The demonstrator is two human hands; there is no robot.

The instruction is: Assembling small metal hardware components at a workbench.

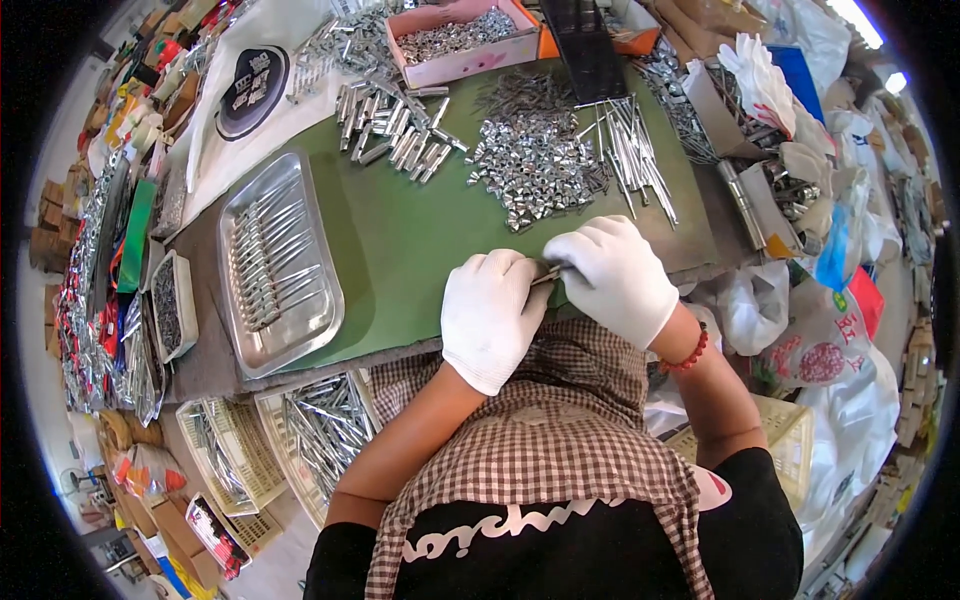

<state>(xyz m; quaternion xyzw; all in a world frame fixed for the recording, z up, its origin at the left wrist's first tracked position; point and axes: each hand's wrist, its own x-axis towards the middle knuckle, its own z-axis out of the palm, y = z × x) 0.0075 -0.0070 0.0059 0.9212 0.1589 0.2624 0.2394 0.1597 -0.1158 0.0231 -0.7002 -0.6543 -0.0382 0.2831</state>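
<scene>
- The white-gloved left hand is held with fingers curled inward.
- The white-gloved right hand is held just rightward, fingertips pinched.
- Both bare forearms are angled inward from the near side.

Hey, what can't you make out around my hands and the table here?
- Metal part: mostly hidden in the head view by the gloved fingers of the left hand and right hand.
- Dark pins: too small in the head view to tell their tips.
- Cream crate at right: partly hidden in the head view by the right forearm.
</scene>
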